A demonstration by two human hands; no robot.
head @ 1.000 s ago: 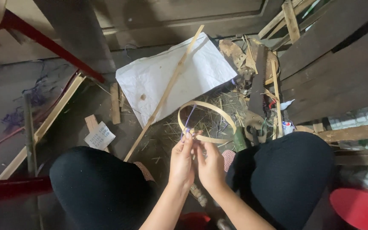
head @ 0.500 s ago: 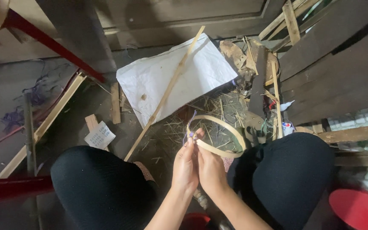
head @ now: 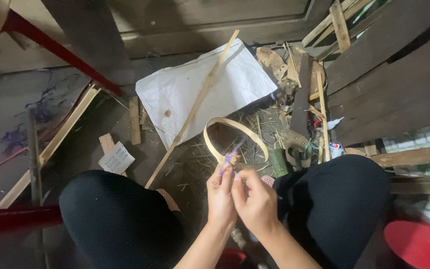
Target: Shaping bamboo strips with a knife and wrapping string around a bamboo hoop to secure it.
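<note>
Fingers (head: 227,175) pinching pale bamboo hoop (head: 235,139), purple string (head: 235,151)

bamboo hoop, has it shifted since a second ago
Yes. The bamboo hoop swung right, away from the long stick, then part way back, held in both hands.

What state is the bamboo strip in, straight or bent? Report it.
Bent: the bamboo strip curves into a closed loop, its ends pinched at the left hand and right hand.
</note>
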